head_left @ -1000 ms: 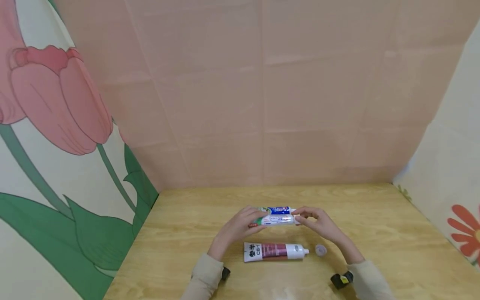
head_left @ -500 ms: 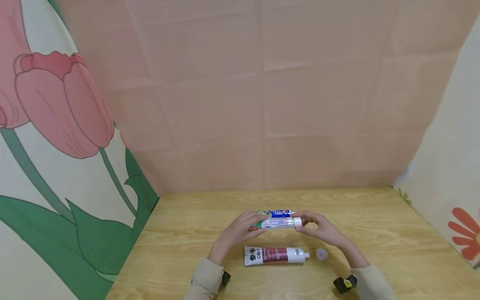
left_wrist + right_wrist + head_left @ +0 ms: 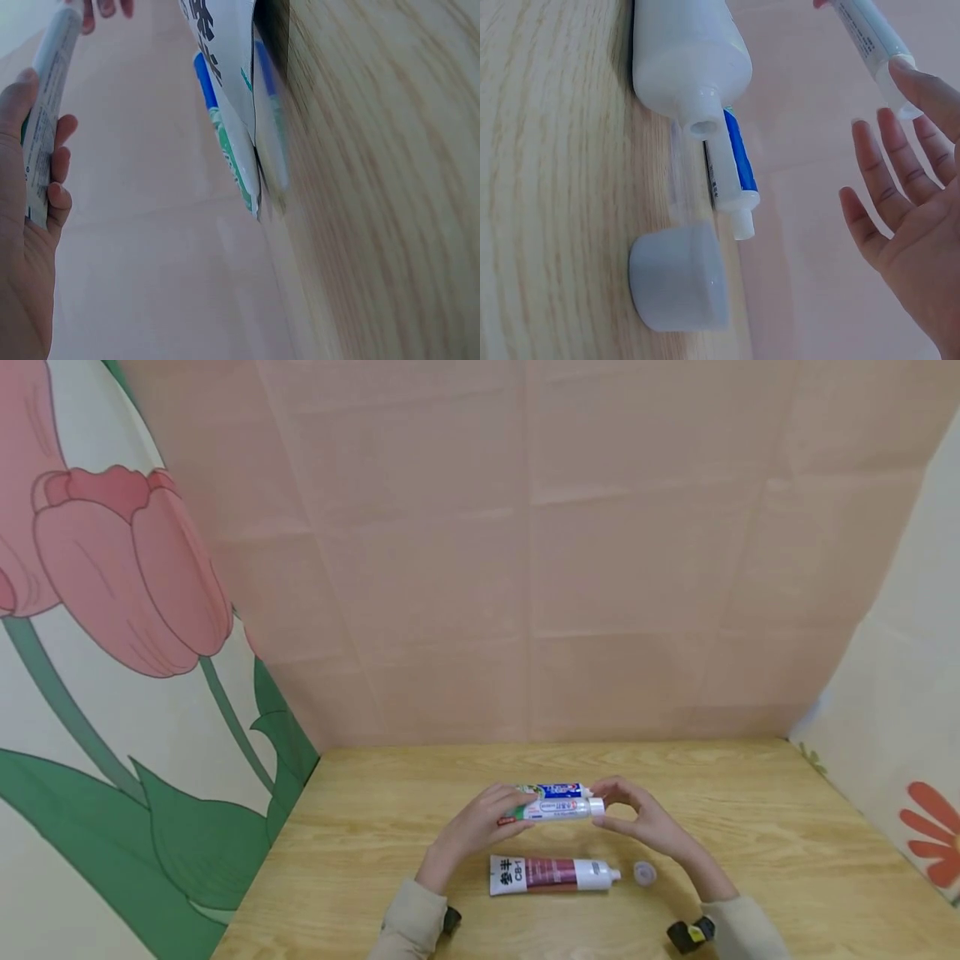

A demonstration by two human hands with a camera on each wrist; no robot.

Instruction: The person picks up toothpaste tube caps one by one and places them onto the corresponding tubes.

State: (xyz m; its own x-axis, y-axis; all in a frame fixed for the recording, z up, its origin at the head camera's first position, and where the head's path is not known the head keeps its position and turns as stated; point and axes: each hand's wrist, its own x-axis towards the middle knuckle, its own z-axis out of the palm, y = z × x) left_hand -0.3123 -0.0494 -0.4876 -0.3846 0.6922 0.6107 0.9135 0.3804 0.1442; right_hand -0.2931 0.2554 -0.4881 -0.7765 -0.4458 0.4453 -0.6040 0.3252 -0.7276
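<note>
Right hand (image 3: 647, 821) has shifted thumb lower against white cylindrical cap (image 3: 597, 807); fingers apart. Left hand (image 3: 474, 818) clamped on white-green plastic tube (image 3: 558, 809), above wood-grain table (image 3: 787, 843). Three tubes; maroon-white plastic tube (image 3: 552, 874) reads "参半 CB-1".

You can read "参半" in bold black on the white crimp end of the maroon-and-white toothpaste tube (image 3: 551, 874), with "CB-1" beside it, both turned sideways in the head view. The print on that tube's maroon band is too small for you to make out, as is the mark near its nozzle. On the white toothpaste tube (image 3: 555, 810) you see a red emblem with blue characters, plus fine lines of print in both wrist views, all illegible. The blue-and-green toothpaste tube (image 3: 562, 791) shows you pale characters on blue, and green lettering from the left wrist, neither readable.
</note>
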